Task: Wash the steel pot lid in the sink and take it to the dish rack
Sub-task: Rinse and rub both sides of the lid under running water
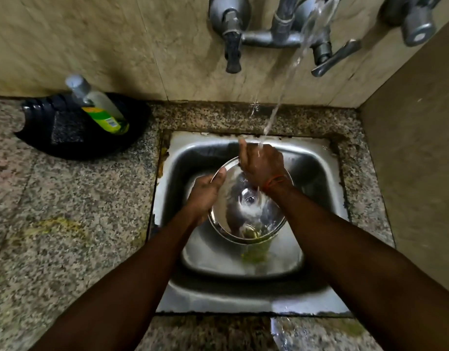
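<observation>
The round steel pot lid (pixel 246 214) is held tilted over the steel sink (pixel 317 173), its hollow side facing me with a rivet at its middle. My left hand (pixel 205 193) grips the lid's left rim, thumb over the edge. My right hand (pixel 261 165) rests on the lid's upper rim, fingers curled, under a stream of water (pixel 281 97) falling from the tap. Water swirls on the lid. A yellow-green scrap lies below the lid's lower edge. The dish rack is out of sight.
A wall-mounted tap with lever handles (pixel 281 34) runs above the sink. On the granite counter at left stands a black tray (pixel 66 133) holding a dish soap bottle (pixel 99 105) and a dark scrub pad (pixel 66 130). A tiled wall closes the right side.
</observation>
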